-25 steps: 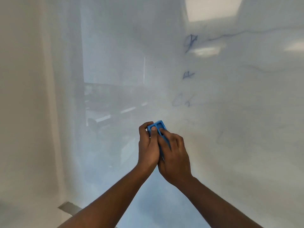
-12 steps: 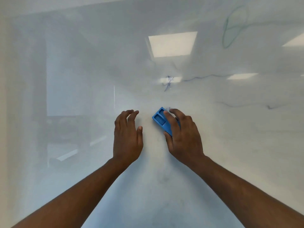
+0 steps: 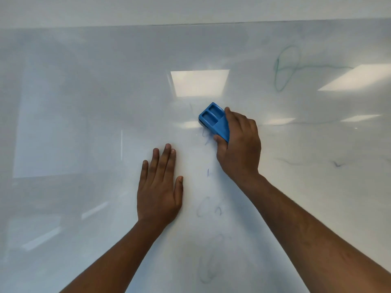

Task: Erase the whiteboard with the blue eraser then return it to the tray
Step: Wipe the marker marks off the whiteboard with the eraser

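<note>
no readable text, only faint illegible marker scribbles (image 3: 286,68) (blue-green, smeared) on the whiteboard (image 3: 84,102)

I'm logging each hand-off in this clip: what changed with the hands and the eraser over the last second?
The left hand let go of the blue eraser, moved off to the left and now rests flat with straight fingers on the whiteboard. The right hand took over alone and carried the eraser up and to the right. Unchanged: the right hand's grip on the eraser, and marker traces remain on the board.
</note>
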Tool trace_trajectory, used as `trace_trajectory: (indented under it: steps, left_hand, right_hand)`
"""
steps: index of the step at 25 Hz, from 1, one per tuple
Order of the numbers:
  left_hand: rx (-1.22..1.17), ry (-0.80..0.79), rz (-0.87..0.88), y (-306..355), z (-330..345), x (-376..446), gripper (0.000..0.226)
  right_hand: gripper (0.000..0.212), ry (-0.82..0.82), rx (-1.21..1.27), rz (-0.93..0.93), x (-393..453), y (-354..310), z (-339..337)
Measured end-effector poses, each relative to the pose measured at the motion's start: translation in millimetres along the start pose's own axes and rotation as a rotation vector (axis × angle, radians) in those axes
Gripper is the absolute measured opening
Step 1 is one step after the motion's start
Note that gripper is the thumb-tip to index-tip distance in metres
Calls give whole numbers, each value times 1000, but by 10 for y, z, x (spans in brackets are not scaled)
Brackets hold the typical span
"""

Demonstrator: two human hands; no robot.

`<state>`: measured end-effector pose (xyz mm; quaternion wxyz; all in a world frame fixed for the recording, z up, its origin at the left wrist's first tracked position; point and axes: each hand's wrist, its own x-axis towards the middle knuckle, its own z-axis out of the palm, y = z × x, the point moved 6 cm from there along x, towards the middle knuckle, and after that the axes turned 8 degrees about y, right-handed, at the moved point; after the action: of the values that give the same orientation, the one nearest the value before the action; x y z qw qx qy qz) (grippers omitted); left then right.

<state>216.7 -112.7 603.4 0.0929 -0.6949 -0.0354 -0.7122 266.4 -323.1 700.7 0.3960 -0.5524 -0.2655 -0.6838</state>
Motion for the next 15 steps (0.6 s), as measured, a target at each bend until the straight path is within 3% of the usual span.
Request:
trace_trajectory:
  steps: [5,10,12,15]
  left_hand:
    - [-29,16,9,2,-27,8,69]
    - [-33,42,13,5,-3,-27,68]
    - [-33,50,11,-5,7,-32,68]
    - [-40,57,22,-7,2,-39,67]
  right_hand:
    - [57,-171,-3,-339,-939,53,-287]
    - [66,-23,-85,-4,371,244,-56]
    - [66,-31,-52,-62,423,-23,124]
    - [61,-129,-8,-312,-362,-229,90]
